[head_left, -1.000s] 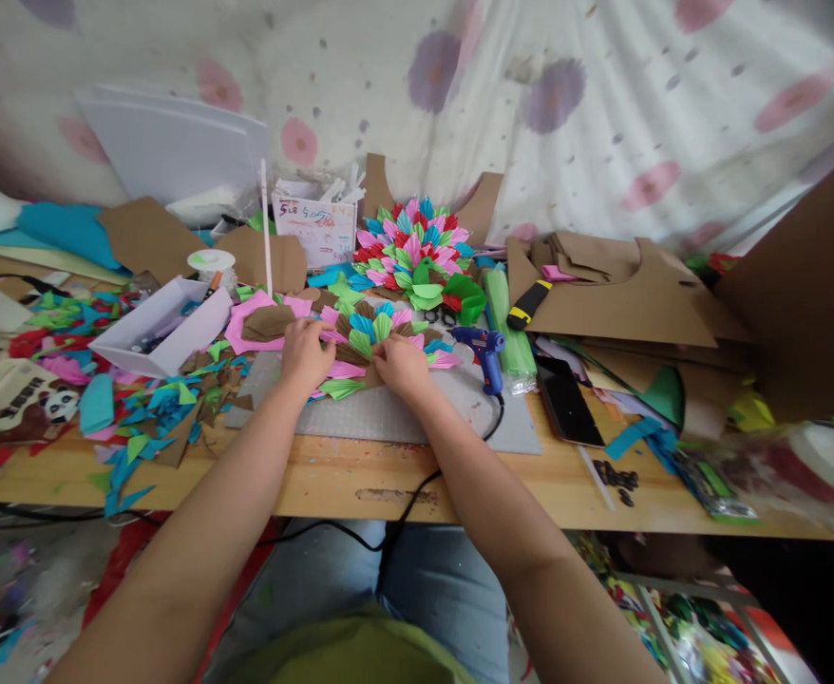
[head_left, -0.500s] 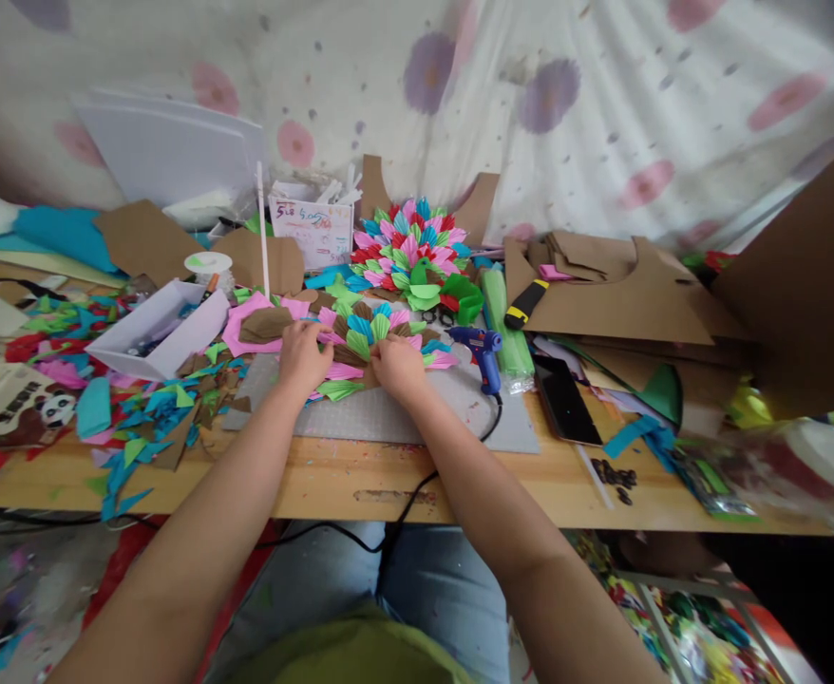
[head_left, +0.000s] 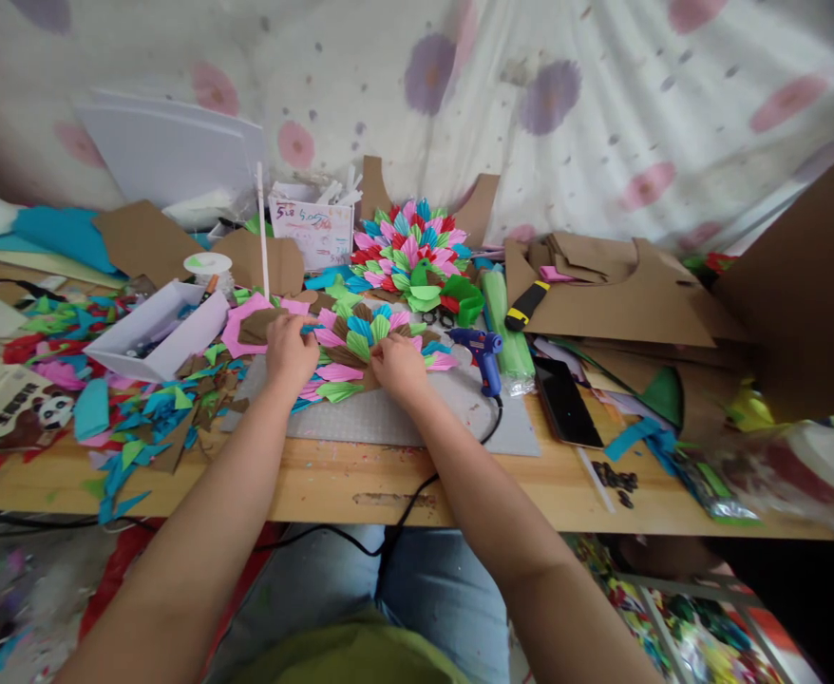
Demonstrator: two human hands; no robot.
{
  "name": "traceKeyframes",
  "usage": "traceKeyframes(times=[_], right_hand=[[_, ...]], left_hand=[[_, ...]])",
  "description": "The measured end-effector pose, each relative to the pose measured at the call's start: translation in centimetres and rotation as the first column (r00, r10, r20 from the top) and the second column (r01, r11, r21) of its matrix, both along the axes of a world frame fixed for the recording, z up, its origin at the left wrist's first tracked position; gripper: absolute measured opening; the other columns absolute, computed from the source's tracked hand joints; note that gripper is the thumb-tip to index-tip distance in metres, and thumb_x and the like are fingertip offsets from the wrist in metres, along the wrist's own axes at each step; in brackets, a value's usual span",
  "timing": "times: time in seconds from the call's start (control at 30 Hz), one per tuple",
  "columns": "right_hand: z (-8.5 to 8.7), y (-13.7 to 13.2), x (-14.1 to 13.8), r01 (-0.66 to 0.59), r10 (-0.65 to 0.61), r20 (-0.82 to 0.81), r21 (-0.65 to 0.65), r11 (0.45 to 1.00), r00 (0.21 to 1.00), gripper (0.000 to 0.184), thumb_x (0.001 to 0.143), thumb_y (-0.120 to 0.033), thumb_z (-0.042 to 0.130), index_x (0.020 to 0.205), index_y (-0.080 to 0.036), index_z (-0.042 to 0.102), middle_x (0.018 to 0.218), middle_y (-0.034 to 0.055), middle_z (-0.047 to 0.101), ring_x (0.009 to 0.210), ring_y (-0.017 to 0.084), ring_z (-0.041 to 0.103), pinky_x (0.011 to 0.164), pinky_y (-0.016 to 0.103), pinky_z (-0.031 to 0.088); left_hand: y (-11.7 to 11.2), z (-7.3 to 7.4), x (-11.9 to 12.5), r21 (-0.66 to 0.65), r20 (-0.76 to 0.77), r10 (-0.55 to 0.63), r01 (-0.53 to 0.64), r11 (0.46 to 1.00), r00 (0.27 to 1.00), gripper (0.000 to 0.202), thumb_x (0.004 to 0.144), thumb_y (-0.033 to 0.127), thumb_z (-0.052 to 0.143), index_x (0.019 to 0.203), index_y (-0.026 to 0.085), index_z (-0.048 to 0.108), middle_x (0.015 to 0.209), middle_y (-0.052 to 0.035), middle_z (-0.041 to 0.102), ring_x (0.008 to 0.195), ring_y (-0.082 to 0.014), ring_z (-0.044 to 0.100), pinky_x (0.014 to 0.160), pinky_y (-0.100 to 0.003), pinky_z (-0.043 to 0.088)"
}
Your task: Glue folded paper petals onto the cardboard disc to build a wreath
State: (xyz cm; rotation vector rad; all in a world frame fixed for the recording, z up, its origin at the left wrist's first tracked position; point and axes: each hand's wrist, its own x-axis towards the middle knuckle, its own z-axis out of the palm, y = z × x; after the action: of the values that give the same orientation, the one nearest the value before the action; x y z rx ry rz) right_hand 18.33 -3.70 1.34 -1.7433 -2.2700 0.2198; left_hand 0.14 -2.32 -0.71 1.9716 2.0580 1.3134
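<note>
In front of me lies a flower-like piece of layered crepe-paper petals (head_left: 342, 353) in pink, green, blue and brown, with some bare cardboard at its front edge. My right hand (head_left: 400, 367) has its fingers closed on the near right part of this piece. At its left edge is my left hand (head_left: 293, 353), partly stretched out, its fingertips close to a blue petal; whether they touch it I cannot make out. Just beyond that hand are a brown paper piece (head_left: 255, 328) and pink paper (head_left: 235, 332). A blue glue gun (head_left: 483, 353) rests to the right of the petals.
A grey mat (head_left: 509, 432) lies under the work. Behind stands a finished-looking petal cluster (head_left: 409, 242). On the left are a white box (head_left: 139, 351) and paper scraps (head_left: 153, 418); on the right, a phone (head_left: 566, 399), a yellow-black cutter (head_left: 527, 306) and cardboard sheets (head_left: 616, 309).
My left hand has shifted a little left, away from the petals, uncovering more of the piece's left side. My right hand stays in almost the same place on it.
</note>
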Motion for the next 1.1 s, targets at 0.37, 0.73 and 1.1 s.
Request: traceKeyframes(times=[0.37,0.73,1.1], right_hand=[[-0.6,0.0,-0.5,0.014,-0.014,0.021,0.016,1.0,1.0,0.021,0.085,-0.024,0.05,0.097,-0.016,0.066,0.104,0.0101,0.062,0.102,0.021,0.054,0.082,0.028,0.042],[-0.1,-0.3,-0.4,0.02,-0.02,0.012,0.01,1.0,1.0,0.025,0.086,-0.019,0.044,0.094,-0.015,0.067,0.102,0.0102,0.063,0.099,0.02,0.055,0.081,0.027,0.042],[-0.7,-0.1,-0.6,0.01,-0.012,0.054,0.052,0.999,0.998,0.024,0.087,-0.02,0.044,0.094,-0.015,0.067,0.1,0.0102,0.064,0.098,0.02,0.056,0.081,0.027,0.041]], left_hand=[[0.0,0.4,-0.5,0.038,0.045,0.039,-0.041,0.998,0.998,0.018,0.072,0.012,0.052,0.083,0.02,0.062,0.094,-0.0078,0.059,0.103,-0.0253,0.051,0.095,-0.043,0.04],[-0.7,0.7,1.6,-0.113,-0.186,-0.441,0.426,0.897,0.878,0.021,0.085,0.028,0.048,0.091,0.021,0.066,0.101,-0.0058,0.064,0.101,-0.0211,0.056,0.094,-0.039,0.041],[-0.6,-0.5,1.9,-0.218,-0.254,-0.543,0.499,0.839,0.801,0.024,0.081,0.023,0.052,0.101,0.023,0.066,0.115,-0.0052,0.064,0.107,-0.0228,0.056,0.098,-0.042,0.04]])
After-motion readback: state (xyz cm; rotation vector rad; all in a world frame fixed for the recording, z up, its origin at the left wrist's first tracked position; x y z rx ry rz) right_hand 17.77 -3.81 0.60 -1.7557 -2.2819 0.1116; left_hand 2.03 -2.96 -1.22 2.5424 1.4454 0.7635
